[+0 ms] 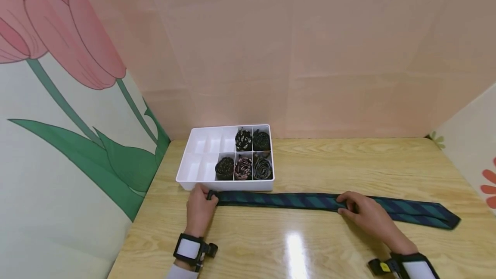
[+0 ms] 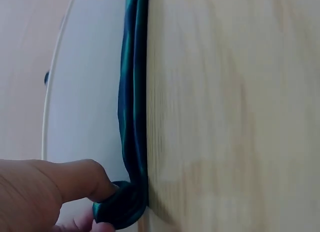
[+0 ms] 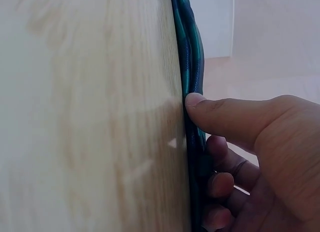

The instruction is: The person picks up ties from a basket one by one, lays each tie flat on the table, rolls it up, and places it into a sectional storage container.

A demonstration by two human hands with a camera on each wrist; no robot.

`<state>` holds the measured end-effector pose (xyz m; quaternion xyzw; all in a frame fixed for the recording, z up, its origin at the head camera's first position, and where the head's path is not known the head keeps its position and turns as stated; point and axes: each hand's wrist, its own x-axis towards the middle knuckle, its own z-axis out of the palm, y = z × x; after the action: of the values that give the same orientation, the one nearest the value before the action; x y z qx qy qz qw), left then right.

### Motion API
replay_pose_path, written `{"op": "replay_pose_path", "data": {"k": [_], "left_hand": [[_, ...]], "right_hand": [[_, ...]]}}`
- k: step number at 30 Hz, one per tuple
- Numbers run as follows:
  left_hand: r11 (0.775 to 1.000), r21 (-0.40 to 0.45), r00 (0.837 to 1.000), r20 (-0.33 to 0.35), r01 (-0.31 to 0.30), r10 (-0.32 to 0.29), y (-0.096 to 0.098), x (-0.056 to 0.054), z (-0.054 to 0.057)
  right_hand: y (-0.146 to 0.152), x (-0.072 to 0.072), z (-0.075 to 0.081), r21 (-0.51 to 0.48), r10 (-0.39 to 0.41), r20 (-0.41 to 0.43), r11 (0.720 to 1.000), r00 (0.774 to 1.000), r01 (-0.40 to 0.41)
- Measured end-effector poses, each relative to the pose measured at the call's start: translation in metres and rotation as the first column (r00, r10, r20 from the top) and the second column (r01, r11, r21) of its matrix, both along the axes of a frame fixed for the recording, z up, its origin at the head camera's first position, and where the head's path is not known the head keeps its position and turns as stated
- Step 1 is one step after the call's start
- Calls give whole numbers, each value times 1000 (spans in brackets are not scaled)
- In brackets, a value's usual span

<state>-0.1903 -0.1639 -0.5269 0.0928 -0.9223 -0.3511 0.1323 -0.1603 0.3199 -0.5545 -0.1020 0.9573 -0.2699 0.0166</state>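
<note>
A green and navy striped necktie (image 1: 279, 200) lies stretched across the table, its pointed wide end to the right. The left end is coiled into a small roll (image 2: 120, 207), which my left hand (image 1: 199, 212) pinches between thumb and fingers. Farther right, my right hand (image 1: 370, 218) holds the tie between its thumb and fingers, along both long edges. In the right wrist view the thumb (image 3: 220, 115) presses the near edge, with the other fingers on the far side. Part of the roll is hidden by the left fingers.
Just behind the tie's left part stands a white divided box (image 1: 228, 185). Several dark patterned rolled ties (image 1: 243, 168) fill compartments on its right side; those at the left hold nothing. The wooden table (image 1: 348, 162) meets a pink backdrop (image 1: 348, 55) at the back.
</note>
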Motion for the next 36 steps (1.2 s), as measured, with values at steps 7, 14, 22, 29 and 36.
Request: {"op": "replay_pose_path", "data": {"k": [7, 14, 22, 29, 36], "left_hand": [[996, -15, 996, -16, 87, -88, 14, -4, 3], [984, -2, 981, -79, 176, -176, 17, 3, -2], [964, -78, 964, -58, 254, -259, 17, 12, -3], [947, -171, 961, -16, 270, -277, 17, 11, 2], [918, -180, 935, 28, 352, -353, 12, 18, 3]], "right_hand": [[1, -1, 1, -6, -8, -1, 1000, 1000, 8], [2, -2, 1, -24, -12, -9, 1000, 1000, 12], [-9, -4, 17, 63, -4, 22, 998, 1000, 3], [-90, -13, 45, 56, 121, -70, 991, 990, -118], [-187, -20, 46, 12, 414, -240, 906, 878, -424]]}}
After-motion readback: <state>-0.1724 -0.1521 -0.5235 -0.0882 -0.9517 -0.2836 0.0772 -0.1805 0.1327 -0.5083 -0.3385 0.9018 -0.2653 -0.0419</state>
